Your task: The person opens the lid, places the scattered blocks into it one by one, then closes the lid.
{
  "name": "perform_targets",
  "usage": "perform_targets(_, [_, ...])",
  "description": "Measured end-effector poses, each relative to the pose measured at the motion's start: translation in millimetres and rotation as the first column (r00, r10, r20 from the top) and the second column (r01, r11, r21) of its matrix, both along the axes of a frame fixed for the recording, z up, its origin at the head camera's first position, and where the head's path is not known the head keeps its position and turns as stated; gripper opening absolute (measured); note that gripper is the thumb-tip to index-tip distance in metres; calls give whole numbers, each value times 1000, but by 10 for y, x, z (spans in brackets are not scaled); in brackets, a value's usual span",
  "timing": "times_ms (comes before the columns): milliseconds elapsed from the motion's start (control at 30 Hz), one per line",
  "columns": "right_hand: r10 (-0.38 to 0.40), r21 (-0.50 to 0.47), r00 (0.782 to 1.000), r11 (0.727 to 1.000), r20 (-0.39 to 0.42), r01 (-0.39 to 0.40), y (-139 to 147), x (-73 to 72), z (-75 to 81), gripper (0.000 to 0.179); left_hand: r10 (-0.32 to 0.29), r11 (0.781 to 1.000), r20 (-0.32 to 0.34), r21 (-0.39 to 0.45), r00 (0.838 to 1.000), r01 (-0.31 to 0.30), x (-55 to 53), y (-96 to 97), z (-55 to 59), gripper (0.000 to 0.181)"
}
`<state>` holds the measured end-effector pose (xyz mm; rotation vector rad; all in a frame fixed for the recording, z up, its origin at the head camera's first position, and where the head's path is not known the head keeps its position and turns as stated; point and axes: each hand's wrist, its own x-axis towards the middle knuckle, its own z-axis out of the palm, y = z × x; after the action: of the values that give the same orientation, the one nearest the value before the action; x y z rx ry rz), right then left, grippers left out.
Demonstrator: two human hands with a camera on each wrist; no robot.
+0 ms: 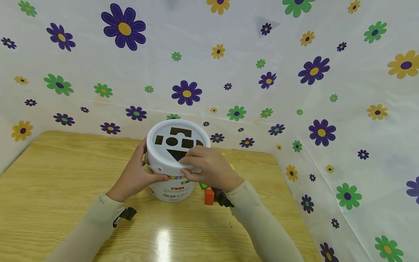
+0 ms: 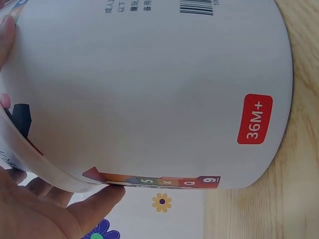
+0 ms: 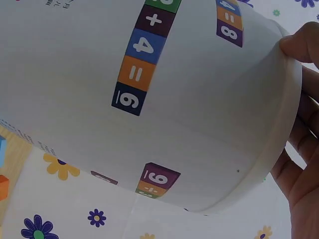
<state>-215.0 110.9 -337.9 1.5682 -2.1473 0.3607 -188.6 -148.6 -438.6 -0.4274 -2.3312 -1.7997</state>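
A white bucket (image 1: 170,191) stands upright on the table, with coloured number strips round its side and a red "36M+" label in the left wrist view. On top sits a white lid (image 1: 160,150) with several dark shaped holes. My left hand (image 1: 139,176) grips the bucket's left side just below the rim, its thumb across the front. With curled fingers over the lid's right edge and the thumb below, my right hand (image 1: 211,165) pinches the rim. That hand covers part of the holes. In the right wrist view the thumb presses the lid's edge (image 3: 286,124).
Beside the bucket on the right lie an orange block (image 1: 209,197) and a green block (image 1: 203,185), partly behind my right wrist. A blue block (image 3: 2,151) shows at the right wrist view's edge. The wooden table (image 1: 59,189) meets a flower-patterned sheet (image 1: 157,69) behind.
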Motion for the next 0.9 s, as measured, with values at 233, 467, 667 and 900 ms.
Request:
perform_targets(233, [-5, 3, 1000, 1000, 1, 5, -5, -23, 36, 17, 8, 1000, -6, -17, 1000, -8, -14, 6, -30, 127])
perform_targets(467, [-17, 19, 1000, 1000, 3, 17, -15, -26, 50, 17, 17, 999, -13, -28, 1000, -18, -19, -1, -40, 127])
perform_targets(667, [-22, 5, 1000, 1000, -18, 22, -34, -20, 31, 16, 21, 999, -3, -34, 1000, -22, -15, -6, -42, 127])
perform_targets(900, [-11, -17, 999, 1000, -32, 10, -39, -28, 1, 17, 20, 999, -24, -31, 1000, -21, -28, -27, -63, 127])
